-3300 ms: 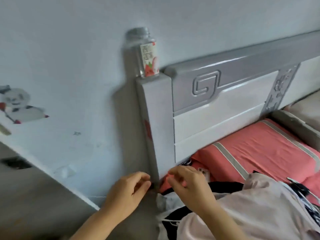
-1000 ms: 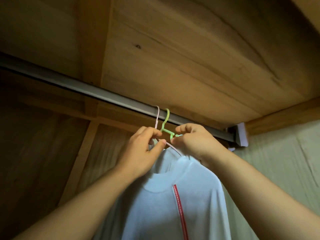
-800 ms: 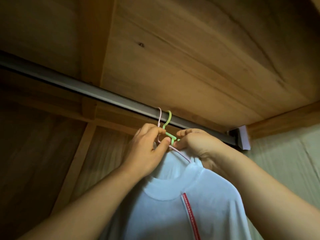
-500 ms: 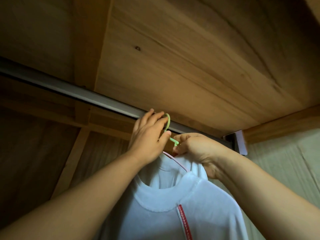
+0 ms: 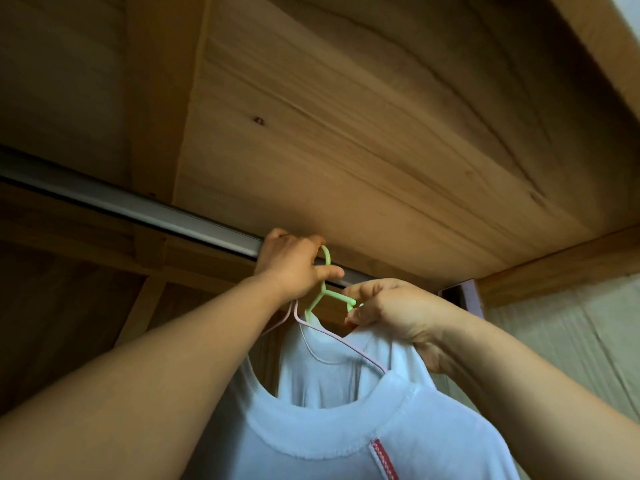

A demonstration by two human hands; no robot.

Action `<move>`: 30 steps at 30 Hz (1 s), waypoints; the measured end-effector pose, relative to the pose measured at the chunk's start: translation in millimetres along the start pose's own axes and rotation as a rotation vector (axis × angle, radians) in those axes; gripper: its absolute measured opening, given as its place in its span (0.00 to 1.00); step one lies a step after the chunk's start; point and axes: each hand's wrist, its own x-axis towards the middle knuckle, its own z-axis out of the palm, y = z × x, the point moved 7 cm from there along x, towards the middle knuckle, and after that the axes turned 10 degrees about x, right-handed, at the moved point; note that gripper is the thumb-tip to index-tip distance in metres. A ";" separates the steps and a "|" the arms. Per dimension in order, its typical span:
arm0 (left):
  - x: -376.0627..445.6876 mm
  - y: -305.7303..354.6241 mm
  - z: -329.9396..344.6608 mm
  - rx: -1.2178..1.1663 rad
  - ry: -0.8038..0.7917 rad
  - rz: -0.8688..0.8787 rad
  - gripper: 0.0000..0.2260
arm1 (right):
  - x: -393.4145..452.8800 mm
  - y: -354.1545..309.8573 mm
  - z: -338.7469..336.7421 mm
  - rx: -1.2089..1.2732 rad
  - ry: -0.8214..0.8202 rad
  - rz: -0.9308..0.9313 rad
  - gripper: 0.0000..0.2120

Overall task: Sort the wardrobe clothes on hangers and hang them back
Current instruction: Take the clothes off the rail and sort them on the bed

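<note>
While the white shirt hangs at lower centre on a pink hanger, a green hanger sits just above it, hook up by the grey rail. Left hand: fingers curled round the green hook at the rail. Right hand: pinches the green hanger's shoulder and shirt fabric. Wooden wardrobe ceiling fills the upper frame; pale fabric at right.

2 forearms, bare to frame edge | no sleeves in view | left hand and right hand bare, ungloved | no rings, watch or bands visible
</note>
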 end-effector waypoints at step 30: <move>-57.2 118.4 -90.7 -0.258 0.238 0.111 0.24 | -158.0 -19.8 -100.8 -0.636 0.147 -0.069 0.07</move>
